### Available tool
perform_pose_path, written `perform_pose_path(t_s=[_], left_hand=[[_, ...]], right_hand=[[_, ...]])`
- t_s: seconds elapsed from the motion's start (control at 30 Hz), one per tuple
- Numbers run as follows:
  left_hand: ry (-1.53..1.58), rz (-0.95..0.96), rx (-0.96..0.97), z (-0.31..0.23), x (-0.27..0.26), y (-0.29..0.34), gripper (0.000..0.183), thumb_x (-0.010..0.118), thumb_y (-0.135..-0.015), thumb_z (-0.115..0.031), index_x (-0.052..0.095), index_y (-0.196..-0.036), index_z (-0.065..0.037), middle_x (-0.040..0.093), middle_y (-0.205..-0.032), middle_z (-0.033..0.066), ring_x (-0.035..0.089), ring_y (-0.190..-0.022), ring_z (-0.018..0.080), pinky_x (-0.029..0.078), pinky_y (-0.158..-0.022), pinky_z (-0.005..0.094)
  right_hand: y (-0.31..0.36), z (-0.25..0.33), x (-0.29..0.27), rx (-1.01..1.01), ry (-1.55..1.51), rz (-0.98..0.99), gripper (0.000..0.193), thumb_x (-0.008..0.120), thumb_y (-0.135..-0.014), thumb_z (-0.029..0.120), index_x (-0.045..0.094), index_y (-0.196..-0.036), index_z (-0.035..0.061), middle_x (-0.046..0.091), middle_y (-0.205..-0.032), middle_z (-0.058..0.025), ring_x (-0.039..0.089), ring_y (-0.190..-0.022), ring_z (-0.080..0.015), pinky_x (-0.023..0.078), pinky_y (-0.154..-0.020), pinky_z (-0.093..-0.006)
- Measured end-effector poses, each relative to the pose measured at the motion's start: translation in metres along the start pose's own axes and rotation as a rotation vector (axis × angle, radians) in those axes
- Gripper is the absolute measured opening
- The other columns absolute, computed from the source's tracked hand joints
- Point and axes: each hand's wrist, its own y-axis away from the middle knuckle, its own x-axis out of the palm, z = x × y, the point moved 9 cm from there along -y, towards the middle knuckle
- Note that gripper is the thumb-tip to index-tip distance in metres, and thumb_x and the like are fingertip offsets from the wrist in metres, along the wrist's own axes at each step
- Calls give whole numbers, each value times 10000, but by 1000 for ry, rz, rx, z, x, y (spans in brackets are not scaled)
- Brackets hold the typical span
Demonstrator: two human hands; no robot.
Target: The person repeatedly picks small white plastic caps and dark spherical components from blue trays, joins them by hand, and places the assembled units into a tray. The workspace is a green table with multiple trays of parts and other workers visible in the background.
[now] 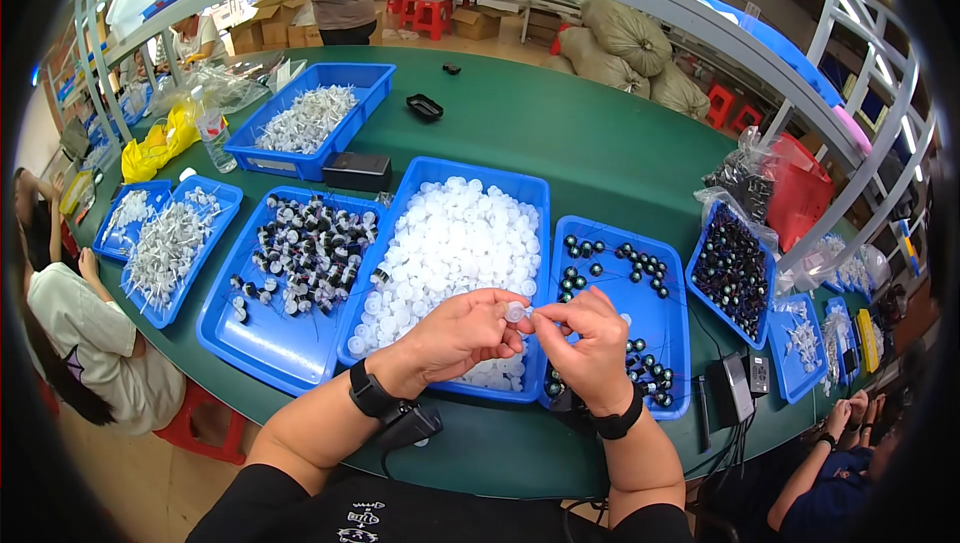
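Note:
Over the right edge of a blue tray (541, 243) heaped with white plastic caps (465, 243), my two hands meet. My left hand (465, 331) is closed, pinching one small translucent white cap (516, 311) between thumb and forefinger. Right beside that cap, my right hand (590, 348) is closed with thumb and forefinger pressed together; what they pinch is too small to make out. Under and around my right hand lies another blue tray (655, 321) with shiny dark round parts (645, 265) that have thin wires.
To the left, a blue tray (300, 358) holds black-and-white wired parts (305, 253). Farther left and back stand trays of white pieces (305, 118) and a water bottle (213, 133). A dark-filled tray (733, 268) and a black box (732, 388) stand right. Other people sit at both sides.

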Motion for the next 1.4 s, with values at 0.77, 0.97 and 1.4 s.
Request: perform_pose_path(t_s=[0.77, 0.97, 1.4], left_hand=[[-64, -51, -11, -1, 2, 0, 312, 544, -932, -95, 476, -1215, 19, 597, -1057, 105, 593, -820, 123, 526, -757, 271], [-71, -36, 24, 4, -5, 0, 302, 539, -938, -109, 486, -1209, 13, 599, -1040, 109, 596, -810, 128, 530, -730, 269], [-186, -89, 0, 5, 0, -5, 255, 541, -942, -117, 515, -1162, 9, 581, -937, 98, 595, -749, 143, 504, -637, 256]], right_hand=[[-1, -2, 1, 19, -21, 31, 43, 717, -693, 18, 694, -706, 53, 551, -560, -26, 505, -518, -146, 380, -553, -288], [-2, 1, 3, 26, 7, 58, 41, 713, -687, 5, 686, -700, 33, 569, -578, -51, 510, -532, -163, 397, -545, -299], [4, -2, 1, 139, 28, 34, 63, 708, -698, 23, 668, -665, 59, 563, -578, -18, 509, -528, -164, 392, -653, -334]])
